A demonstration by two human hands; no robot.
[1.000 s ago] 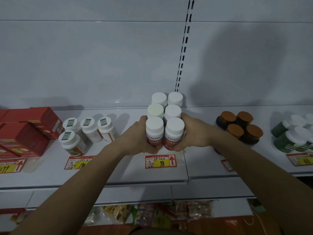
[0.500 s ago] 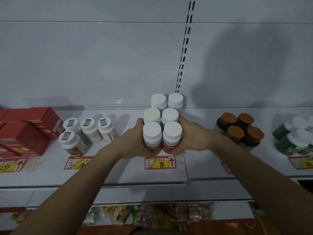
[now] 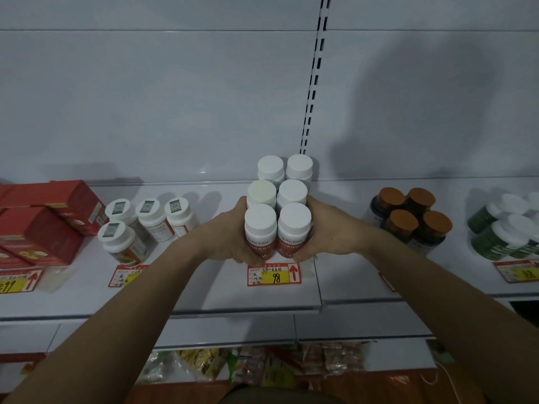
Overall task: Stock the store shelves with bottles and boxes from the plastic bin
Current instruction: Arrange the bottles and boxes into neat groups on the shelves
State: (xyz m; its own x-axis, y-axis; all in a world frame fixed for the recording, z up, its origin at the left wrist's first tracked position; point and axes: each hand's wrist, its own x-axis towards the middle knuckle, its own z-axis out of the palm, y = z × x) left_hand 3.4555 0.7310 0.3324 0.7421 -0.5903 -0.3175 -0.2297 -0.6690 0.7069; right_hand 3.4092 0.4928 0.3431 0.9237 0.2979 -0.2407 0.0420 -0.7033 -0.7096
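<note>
Front two white-capped bottles (image 3: 277, 228) pushed slightly farther back on the shelf (image 3: 204, 287) than a second ago, tight against the four behind. Left hand (image 3: 230, 240) and right hand (image 3: 326, 231) still curled round them, price tag (image 3: 274, 275) just near.

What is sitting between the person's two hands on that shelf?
In the head view, two white-capped red-label bottles stand side by side between the left hand and right hand, front of a two-wide block.

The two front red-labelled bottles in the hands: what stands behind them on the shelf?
Behind the front pair, gripped by the left hand and right hand, stand four more white-capped bottles in two rows. Their labels are covered; only caps show.
</note>
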